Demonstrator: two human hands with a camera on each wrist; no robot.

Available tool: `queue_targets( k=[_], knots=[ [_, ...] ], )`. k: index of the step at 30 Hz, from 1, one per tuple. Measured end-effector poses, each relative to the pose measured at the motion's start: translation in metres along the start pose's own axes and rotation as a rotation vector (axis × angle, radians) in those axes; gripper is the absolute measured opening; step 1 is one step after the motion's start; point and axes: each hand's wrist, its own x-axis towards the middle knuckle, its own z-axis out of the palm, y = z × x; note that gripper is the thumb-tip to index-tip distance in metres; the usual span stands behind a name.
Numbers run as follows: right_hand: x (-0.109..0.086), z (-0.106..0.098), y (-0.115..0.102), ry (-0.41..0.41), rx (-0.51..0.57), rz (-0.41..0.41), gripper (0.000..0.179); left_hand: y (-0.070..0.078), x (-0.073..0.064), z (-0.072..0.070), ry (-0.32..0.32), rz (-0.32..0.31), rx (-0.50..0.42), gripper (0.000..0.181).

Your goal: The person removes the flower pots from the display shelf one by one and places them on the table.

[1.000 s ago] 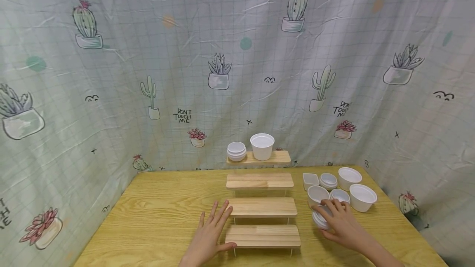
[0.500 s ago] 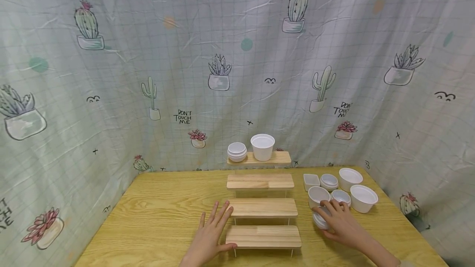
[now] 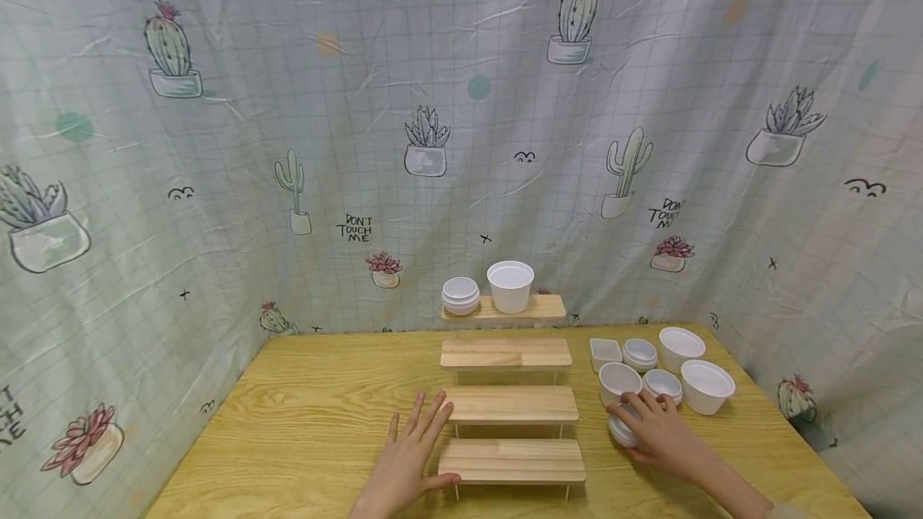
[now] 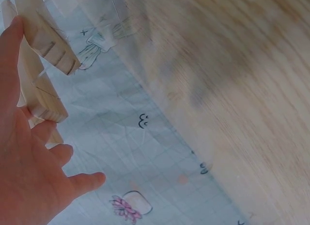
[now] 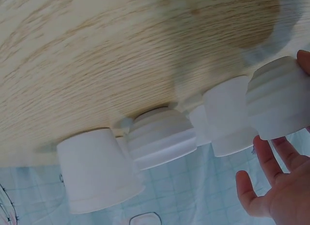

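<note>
My right hand (image 3: 667, 439) holds a small white ribbed bowl (image 3: 622, 431) by its rim at the near end of a group of white containers. Seen from the right wrist, thumb and fingers reach around this ribbed bowl (image 5: 278, 99), close over the tabletop. My left hand (image 3: 404, 463) lies spread at the left side of a stepped wooden stand (image 3: 515, 403), thumb at the lowest step and fingertips by the step above. In the left wrist view, the left hand's (image 4: 36, 176) fingers stay extended beside the wooden step ends (image 4: 48, 101).
On the top step stand a ribbed bowl (image 3: 460, 296) and a taller white cup (image 3: 510, 291). Right of the stand are a square cup (image 3: 604, 355), round cups (image 3: 620, 383), more ribbed bowls (image 3: 638, 354) and wide tubs (image 3: 705, 387). A cactus-print curtain (image 3: 461, 102) surrounds the wooden table (image 3: 310, 407).
</note>
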Motion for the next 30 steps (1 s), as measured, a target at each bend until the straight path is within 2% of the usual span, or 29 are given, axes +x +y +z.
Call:
queue_targets(
  k=[8, 20, 30],
  knots=[
    [-0.0007, 0.0046, 0.0006, 0.025, -0.002, -0.02, 0.071, -0.0018, 0.001, 0.0013, 0.003, 0.005, 0.008, 0.093],
    [-0.0024, 0.0036, -0.003, -0.006, 0.037, -0.032, 0.072, -0.0022, -0.0001, 0.0043, -0.008, 0.006, 0.013, 0.094],
    [-0.0026, 0.0039, -0.0043, -0.035, 0.043, -0.009, 0.078, -0.0019, 0.0016, 0.0029, -0.014, -0.002, 0.01, 0.094]
  ],
)
